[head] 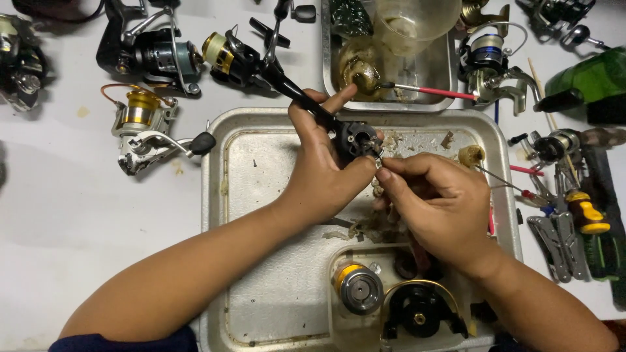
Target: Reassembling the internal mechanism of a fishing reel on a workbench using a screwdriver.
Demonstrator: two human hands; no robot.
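My left hand (pixel 323 166) grips a black fishing reel body (pixel 355 139) by its long stem, holding it over a metal tray (pixel 274 215). My right hand (pixel 433 199) pinches a tiny metal part against the reel body's open face; the part is mostly hidden by the fingertips. A thin tool with a red handle (pixel 515 188) lies under my right hand's fingers. In the tray's near corner sit a gold-rimmed spool (pixel 357 287) and a black rotor with a wire bail (pixel 417 313).
Several spinning reels (pixel 153 55) lie on the white table at the left and top. A second metal tray (pixel 391 72) with a clear plastic cup and a red brush stands behind. Pliers, a yellow-handled screwdriver (pixel 587 215) and a green bottle (pixel 587 78) lie at the right.
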